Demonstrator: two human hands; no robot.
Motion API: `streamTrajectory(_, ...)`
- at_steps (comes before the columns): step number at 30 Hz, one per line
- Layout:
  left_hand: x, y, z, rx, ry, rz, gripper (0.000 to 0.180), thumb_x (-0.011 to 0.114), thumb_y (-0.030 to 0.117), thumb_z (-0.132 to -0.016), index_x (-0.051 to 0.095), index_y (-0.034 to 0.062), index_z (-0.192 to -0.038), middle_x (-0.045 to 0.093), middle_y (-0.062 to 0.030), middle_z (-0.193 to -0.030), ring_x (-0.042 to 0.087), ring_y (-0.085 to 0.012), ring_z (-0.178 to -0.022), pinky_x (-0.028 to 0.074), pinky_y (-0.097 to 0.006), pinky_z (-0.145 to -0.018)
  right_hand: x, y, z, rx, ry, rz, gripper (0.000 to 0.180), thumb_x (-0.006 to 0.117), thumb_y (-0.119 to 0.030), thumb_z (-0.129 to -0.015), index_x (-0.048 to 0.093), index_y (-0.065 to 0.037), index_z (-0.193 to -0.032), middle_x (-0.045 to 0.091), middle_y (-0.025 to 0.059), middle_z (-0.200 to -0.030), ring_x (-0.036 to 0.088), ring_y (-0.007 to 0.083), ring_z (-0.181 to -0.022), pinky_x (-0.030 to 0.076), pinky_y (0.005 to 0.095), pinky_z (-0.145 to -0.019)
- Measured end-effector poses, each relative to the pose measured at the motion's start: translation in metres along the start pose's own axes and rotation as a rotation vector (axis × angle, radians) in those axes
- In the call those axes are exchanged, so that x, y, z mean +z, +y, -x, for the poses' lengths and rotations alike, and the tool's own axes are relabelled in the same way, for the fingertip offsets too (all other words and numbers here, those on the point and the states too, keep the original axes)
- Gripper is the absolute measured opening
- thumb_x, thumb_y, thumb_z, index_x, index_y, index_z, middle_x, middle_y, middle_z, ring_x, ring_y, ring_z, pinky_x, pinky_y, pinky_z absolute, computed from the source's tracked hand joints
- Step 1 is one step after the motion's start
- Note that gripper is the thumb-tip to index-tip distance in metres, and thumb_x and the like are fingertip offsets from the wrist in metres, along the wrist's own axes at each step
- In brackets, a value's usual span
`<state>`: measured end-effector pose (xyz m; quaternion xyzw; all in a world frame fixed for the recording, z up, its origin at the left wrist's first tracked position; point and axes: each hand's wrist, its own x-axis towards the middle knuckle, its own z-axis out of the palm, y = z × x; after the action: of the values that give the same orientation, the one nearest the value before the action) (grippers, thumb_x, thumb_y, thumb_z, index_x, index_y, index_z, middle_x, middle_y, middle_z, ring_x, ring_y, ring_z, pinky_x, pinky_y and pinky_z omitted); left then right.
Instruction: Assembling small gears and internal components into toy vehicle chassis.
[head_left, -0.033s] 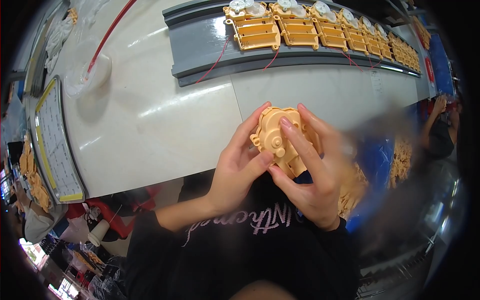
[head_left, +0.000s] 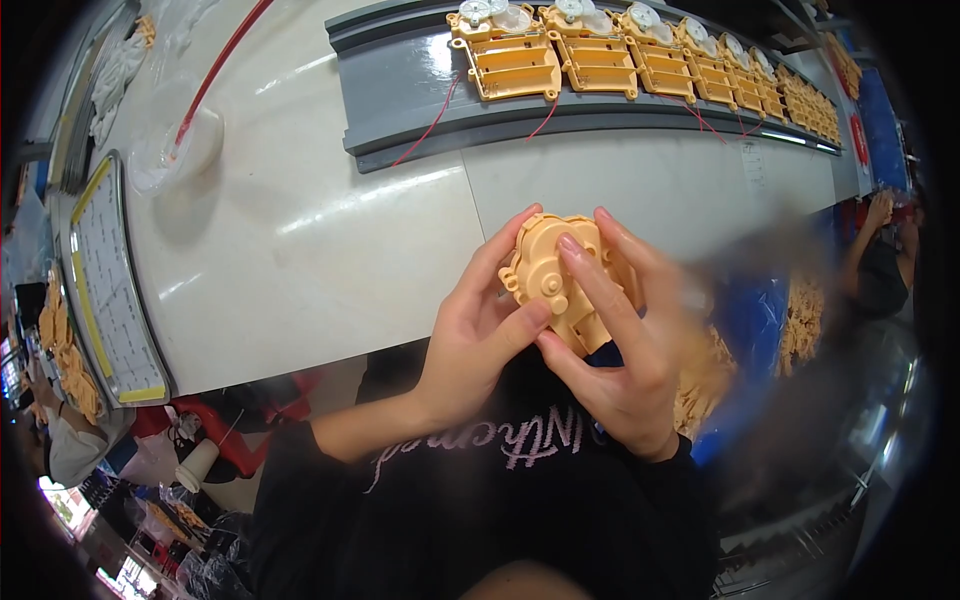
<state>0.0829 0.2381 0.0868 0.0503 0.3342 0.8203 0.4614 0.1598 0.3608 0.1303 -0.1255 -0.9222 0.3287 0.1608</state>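
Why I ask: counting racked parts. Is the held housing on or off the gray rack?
Off: left hand and right hand hold the housing, apart from the gray rack.

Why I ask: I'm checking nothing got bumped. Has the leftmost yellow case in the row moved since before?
No; the leftmost yellow case sits at the same spot on the gray rail.

housing (head_left: 540, 245): smooth plstc, semi-matt | tbl (head_left: 300, 270): smooth, glossy | shirt (head_left: 440, 530): matt cloth

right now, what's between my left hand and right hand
A yellow casing, held by the left hand and right hand, in the head view.
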Motion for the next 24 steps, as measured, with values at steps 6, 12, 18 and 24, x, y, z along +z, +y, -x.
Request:
streamTrajectory(6, 0.000, -0.005, -0.002, -0.029, 0.127, -0.031, 0.058, 0.058, 0.008, -0.091, 0.029, -0.0012, -0.141, 0.043, -0.0120, -0.133, 0.044, -0.0182, -0.121, 0.038, -0.033, -0.101, 0.006, -0.006, 0.002, 0.057, -0.018, 0.077, 0.062, 0.075, 0.002, -0.060, 0.060, -0.006, -0.120, 0.048, 0.0199, -0.128, 0.051, 0.0315, -0.112, 0.044, 0.0374, -0.094)
streamTrajectory(12, -0.001, -0.003, -0.002, -0.009, 0.128, -0.066, 0.056, 0.058, 0.009, -0.091, 0.031, -0.0036, -0.139, 0.044, -0.0128, -0.133, 0.045, -0.0183, -0.120, 0.039, -0.033, -0.101, 0.006, -0.004, 0.000, 0.047, -0.020, 0.068, 0.062, 0.076, 0.000, -0.060, 0.061, -0.007, -0.120, 0.049, 0.0188, -0.128, 0.051, 0.0317, -0.111, 0.044, 0.0373, -0.093)
streamTrajectory(18, -0.003, -0.005, 0.001, 0.094, 0.113, -0.113, 0.054, 0.057, 0.008, -0.091, 0.033, -0.0052, -0.138, 0.042, -0.0143, -0.134, 0.044, -0.0202, -0.122, 0.040, -0.034, -0.101, 0.004, 0.012, -0.001, -0.011, -0.030, -0.097, 0.054, 0.075, -0.009, -0.068, 0.060, -0.004, -0.119, 0.052, 0.0179, -0.123, 0.054, 0.0316, -0.106, 0.046, 0.0347, -0.089)
streamTrajectory(24, -0.007, -0.005, 0.003, 0.143, -0.017, -0.181, 0.050, 0.057, 0.005, -0.090, 0.034, -0.0040, -0.134, 0.044, -0.0155, -0.130, 0.046, -0.0214, -0.120, 0.042, -0.035, -0.099, 0.001, 0.028, -0.002, 0.331, -0.062, -0.781, 0.034, 0.069, -0.001, -0.079, 0.060, 0.005, -0.111, 0.056, 0.0079, -0.099, 0.056, 0.0156, -0.099, 0.044, 0.0267, -0.084)
